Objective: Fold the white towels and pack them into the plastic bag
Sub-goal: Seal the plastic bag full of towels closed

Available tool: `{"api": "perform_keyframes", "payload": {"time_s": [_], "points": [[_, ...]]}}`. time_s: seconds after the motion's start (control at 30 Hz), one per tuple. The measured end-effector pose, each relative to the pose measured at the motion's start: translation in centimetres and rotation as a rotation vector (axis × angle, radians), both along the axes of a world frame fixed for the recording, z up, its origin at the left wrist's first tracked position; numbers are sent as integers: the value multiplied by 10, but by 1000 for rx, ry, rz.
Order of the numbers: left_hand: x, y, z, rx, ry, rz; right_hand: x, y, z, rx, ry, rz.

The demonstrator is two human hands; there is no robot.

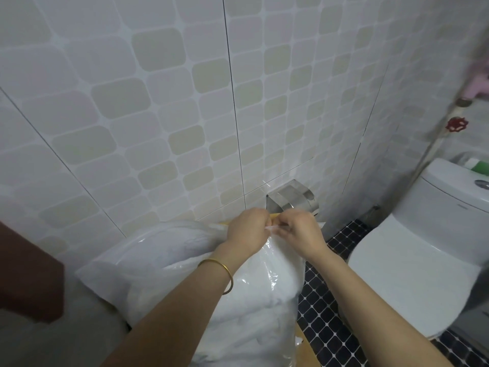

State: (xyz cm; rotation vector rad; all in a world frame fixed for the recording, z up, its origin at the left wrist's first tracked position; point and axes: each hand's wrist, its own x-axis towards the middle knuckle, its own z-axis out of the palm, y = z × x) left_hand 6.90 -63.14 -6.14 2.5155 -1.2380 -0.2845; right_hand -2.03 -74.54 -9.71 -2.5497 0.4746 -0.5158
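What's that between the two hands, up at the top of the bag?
In the head view, a yellow strip and a crumpled edge of the clear plastic bag lie between the left hand and right hand.

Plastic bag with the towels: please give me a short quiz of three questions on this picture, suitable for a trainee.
1. True or false: the white towels are inside the plastic bag.
2. Which wrist carries the gold bangle? A) left B) right
3. Fill in: the left hand and the right hand both pinch the bag's ____.
Key: 1 true; 2 A; 3 mouth (its top edge).
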Motion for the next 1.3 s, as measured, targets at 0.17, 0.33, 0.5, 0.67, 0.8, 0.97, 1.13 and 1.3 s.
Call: {"api": "perform_keyframes", "payload": {"time_s": [0.17,0.33,0.5,0.67,0.8,0.97,1.13,1.3], "points": [[-7,-2,-1,-2,-80,25,-4,2,-1,1,2,2],[-7,-2,-1,25,-47,84,-6,-14,6,-54,109,5],[-13,-11,0,59,-56,125,-1,-22,5,-145,155,101],[-18,-17,-2,94,-69,145,-1,-25,-7,-216,175,124],[-24,-17,-10,185,-240,102,-5,-22,-10,-186,175,151],[-26,-14,-15,176,-311,101,-6,-23,-6,-186,177,154],[-17,-7,-6,135,-179,133,-5,-18,1,-166,211,120],[-14,7,-6,163,-198,66,-5,-7,3,-176,212,59]]}}
